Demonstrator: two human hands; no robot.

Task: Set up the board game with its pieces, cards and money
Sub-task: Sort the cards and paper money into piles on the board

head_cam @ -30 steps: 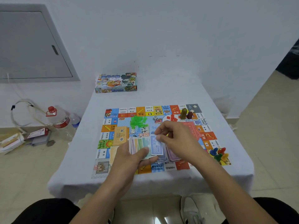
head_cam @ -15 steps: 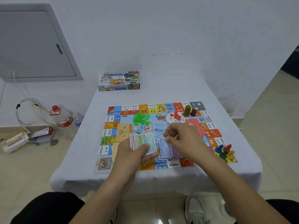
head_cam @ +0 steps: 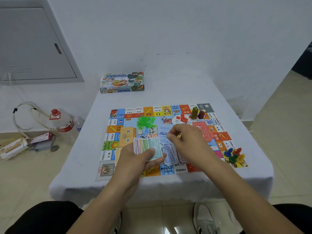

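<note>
Over board: money fan under left thumb, fingers.

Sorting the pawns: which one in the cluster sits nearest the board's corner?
The yellow plastic pawn, at the cluster's outer edge; the blue, red and green ones stand further inward.

- The table is covered in matt white cloth.
- The board looks printed on glossy card.
- Thin paper notes are seen.
- Translucent green plastic houses; glossy floor tiles.
</note>
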